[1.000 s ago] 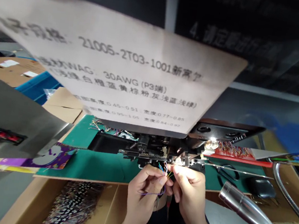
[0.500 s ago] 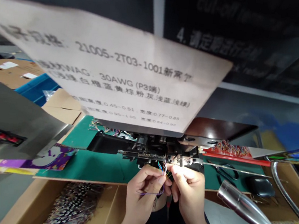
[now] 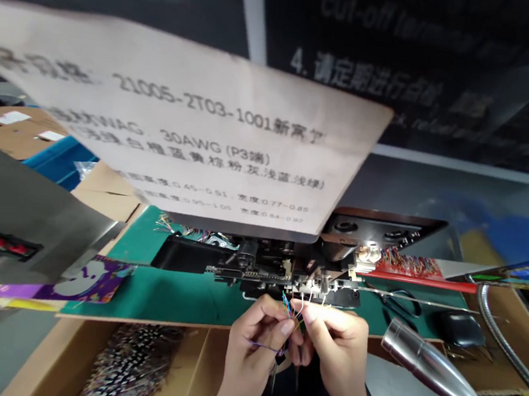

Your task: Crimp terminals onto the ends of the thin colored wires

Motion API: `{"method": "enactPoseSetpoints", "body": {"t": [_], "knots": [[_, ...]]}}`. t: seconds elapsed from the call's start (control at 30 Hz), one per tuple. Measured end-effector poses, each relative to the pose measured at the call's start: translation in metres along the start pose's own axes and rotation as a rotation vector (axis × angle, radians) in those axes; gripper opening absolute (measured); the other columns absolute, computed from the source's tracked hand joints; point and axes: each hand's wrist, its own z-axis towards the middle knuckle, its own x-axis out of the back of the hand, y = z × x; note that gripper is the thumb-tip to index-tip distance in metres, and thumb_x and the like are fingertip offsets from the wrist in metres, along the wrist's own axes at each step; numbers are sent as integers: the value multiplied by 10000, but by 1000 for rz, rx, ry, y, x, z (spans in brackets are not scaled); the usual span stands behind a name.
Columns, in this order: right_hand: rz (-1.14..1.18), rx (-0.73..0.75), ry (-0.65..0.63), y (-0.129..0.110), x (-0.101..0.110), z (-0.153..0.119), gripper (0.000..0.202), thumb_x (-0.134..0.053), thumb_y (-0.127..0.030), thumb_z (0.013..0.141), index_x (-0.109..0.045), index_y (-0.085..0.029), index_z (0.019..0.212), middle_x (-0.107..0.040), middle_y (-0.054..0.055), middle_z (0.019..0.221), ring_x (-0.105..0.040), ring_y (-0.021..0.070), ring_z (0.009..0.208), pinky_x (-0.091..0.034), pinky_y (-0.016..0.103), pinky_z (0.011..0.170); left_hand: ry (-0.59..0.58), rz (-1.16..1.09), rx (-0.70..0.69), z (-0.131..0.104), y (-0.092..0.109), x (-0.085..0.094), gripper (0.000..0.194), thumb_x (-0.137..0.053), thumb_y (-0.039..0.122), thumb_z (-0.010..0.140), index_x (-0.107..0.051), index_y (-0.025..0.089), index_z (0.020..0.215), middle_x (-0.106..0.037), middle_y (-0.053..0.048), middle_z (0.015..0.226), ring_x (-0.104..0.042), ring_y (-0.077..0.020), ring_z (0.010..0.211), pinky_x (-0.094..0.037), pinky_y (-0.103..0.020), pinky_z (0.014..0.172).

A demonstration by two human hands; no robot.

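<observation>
Just in front of the machine's metal head (image 3: 316, 283), my left hand (image 3: 259, 339) pinches a bundle of thin coloured wires (image 3: 286, 302). A purple wire loops across its fingers. Close beside it on the right, my right hand (image 3: 336, 342) has thumb and forefinger pressed together on wires of the same bundle. White and yellowish wire ends stick up near its fingertips, just below the metal parts. A small dark piece hangs under the hands, partly hidden by the fingers.
A paper label (image 3: 233, 136) covers much of the machine front. Below left, a cardboard box (image 3: 198, 370) holds many wire bundles. A metal lamp neck (image 3: 431, 366) reaches in from the right. Scissors (image 3: 401, 303) and a black case (image 3: 460, 329) lie on the right; a red tray (image 3: 437, 283) stands behind.
Both hands have shifted slightly right and down, with white wire ends now showing above the fingers. The machine part above the head looks higher, exposing bolts and a lit area. The view has shifted slightly.
</observation>
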Motion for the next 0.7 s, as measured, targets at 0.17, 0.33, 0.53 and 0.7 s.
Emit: {"method": "enactPoseSetpoints", "body": {"t": [0.17,0.33,0.53,0.7], "knots": [[33,-66,101,4,-3,3,466,-828,-609,1024,-943,-171,915,-584,-26,490,-525,123,410,-490,241,450,44,97,-40,6,6,-6,172,-728,298,1119,-686,226,969,-779,13,732,-679,-127,506,-549,-210,542],[113,-114,113,8,-4,7,498,-849,-633,991,-941,-158,874,-562,-32,430,-448,108,377,-492,257,471,119,239,-119,9,12,-8,159,-763,305,1093,-729,232,957,-810,3,763,-735,-145,566,-608,-216,599],[131,-142,104,8,-5,10,475,-830,-567,1016,-903,-148,804,-567,-23,419,-444,120,399,-490,283,514,123,262,-133,9,10,-5,115,-765,278,1092,-746,232,989,-816,-8,796,-751,-148,603,-617,-216,620],[130,-125,97,6,-6,11,507,-821,-556,1024,-836,-165,701,-558,-27,419,-449,113,411,-476,265,521,145,293,-141,8,10,-2,96,-780,274,1082,-754,236,998,-814,-5,813,-767,-151,623,-623,-212,625]]}}
